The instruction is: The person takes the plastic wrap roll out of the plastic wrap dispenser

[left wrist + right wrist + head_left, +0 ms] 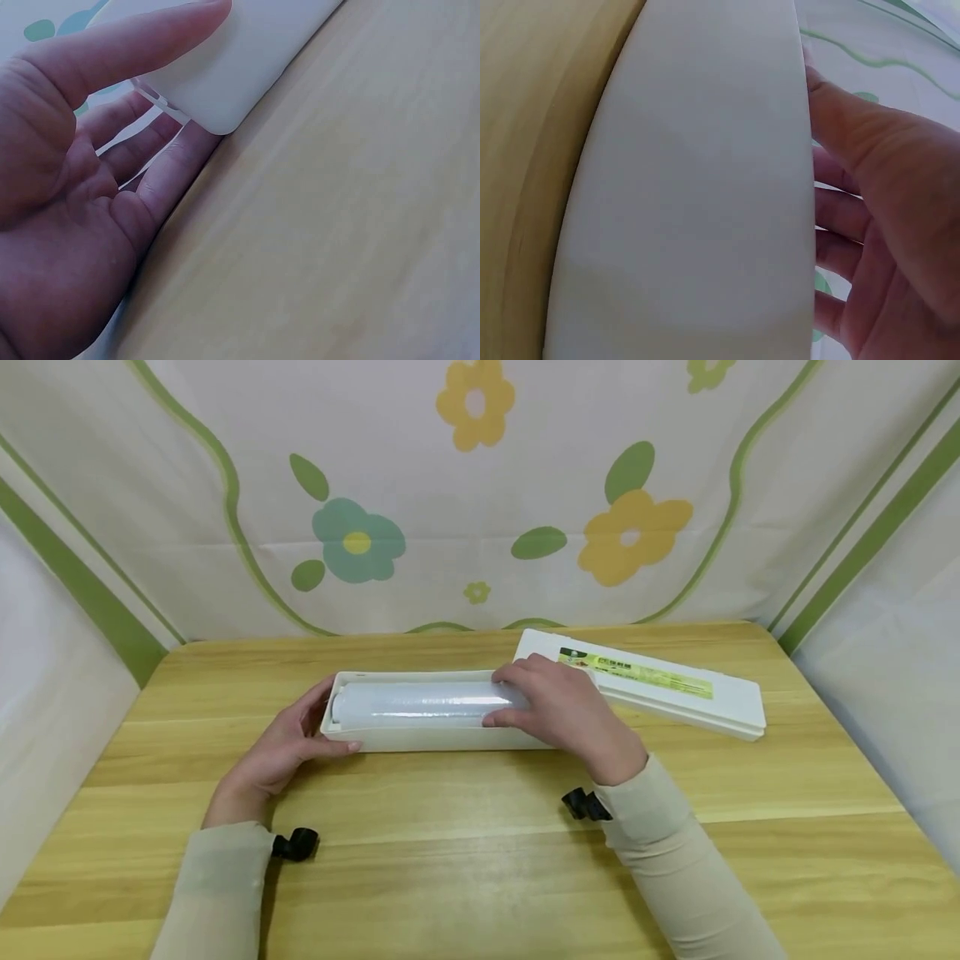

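Tabletop in yellow-brown wood grain (450, 852) is spanning the lower part of my head view. On it, a long white open-topped box (435, 741) is lying crosswise, and a flat white lid with a green-yellow label (641, 673) is slanting behind it and past its right end. Inside the box, a glossy translucent roll of film (420, 705) is lying with its long axis running left to right, parallel to the walls. I am seeing the right hand (562, 706) straddling the roll's right part, thumb on the near side and fingers on the far side, seemingly pinching it; most of the roll is extending leftward from there. The left hand (281, 747), at the opposite end, is gripping only the box. Its wrist camera is showing me fingers behind the box's end, which the head view is mostly hiding; the right wrist camera is showing chiefly the outer wall, the fingertips lying out of sight.
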A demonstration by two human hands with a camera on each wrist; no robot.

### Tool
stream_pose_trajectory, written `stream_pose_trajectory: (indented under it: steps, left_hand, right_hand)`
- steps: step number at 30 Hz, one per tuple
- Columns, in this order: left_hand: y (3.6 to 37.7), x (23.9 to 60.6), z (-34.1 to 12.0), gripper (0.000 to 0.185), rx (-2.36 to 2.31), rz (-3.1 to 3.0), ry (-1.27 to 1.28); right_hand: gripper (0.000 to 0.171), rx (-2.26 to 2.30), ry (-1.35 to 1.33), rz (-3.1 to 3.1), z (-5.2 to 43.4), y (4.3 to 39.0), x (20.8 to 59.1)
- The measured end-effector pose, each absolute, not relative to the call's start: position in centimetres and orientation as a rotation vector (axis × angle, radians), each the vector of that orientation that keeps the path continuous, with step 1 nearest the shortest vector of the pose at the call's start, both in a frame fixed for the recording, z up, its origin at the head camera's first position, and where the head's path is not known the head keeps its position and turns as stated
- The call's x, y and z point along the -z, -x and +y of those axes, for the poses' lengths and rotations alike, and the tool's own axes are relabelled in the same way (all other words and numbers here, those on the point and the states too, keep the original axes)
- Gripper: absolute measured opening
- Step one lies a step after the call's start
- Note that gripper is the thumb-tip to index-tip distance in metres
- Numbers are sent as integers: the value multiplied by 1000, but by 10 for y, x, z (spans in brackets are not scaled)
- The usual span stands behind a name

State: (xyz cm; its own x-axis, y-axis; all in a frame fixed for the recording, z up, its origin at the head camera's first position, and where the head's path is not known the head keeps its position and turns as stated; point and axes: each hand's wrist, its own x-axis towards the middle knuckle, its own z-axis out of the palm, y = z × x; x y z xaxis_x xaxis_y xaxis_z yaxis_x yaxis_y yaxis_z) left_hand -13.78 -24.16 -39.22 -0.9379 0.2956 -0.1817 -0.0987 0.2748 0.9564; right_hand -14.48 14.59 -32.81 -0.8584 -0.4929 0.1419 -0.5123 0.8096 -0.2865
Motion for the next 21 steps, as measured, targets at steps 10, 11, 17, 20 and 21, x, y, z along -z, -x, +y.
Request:
stream_pose_trajectory:
  steps: [10,11,17,20,21]
  left_hand:
    - [138,392,-240,102,-1706,2232,-201]
    - [138,392,-241,102,-1706,2231,-197]
    - [137,391,-242,103,-1707,2236,-184]
    - [137,390,-242,104,-1711,2233,-186]
    - [137,390,-242,104,-1711,2231,-185]
  right_hand:
    - [57,-392,-859,-2889,139,138,331]
    - [56,-361,-867,-2878,138,138,331]
    - [59,-236,-856,-2885,131,136,331]
    - [70,-211,-763,-2968,128,138,329]
    - [74,-207,-728,-2999,128,139,328]
